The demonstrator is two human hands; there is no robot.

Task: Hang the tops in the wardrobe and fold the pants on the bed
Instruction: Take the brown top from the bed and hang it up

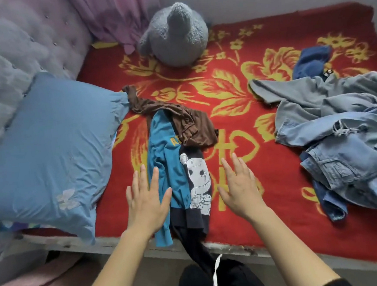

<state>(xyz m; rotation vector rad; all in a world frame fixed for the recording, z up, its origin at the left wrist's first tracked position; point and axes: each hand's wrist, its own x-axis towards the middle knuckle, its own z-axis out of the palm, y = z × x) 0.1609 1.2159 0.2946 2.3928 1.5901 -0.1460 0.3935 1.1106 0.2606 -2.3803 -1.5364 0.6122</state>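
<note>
both flat hands (pixel 147 199) (pixel 239 184) flank teal top (pixel 162 168) — on bed (pixel 246 217).

Teal-and-black top (pixel 177 180) with robot print, flat at the bed (pixel 279 207) edge; brown garment (pixel 188 124) crumpled across its far end; jeans (pixel 342 143) heaped at right.

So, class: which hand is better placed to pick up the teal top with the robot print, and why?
Left, probably. The left hand is open with its fingers over the edge of the teal top; the right hand is open over the red blanket beside it, so it would need to shift across.
</note>
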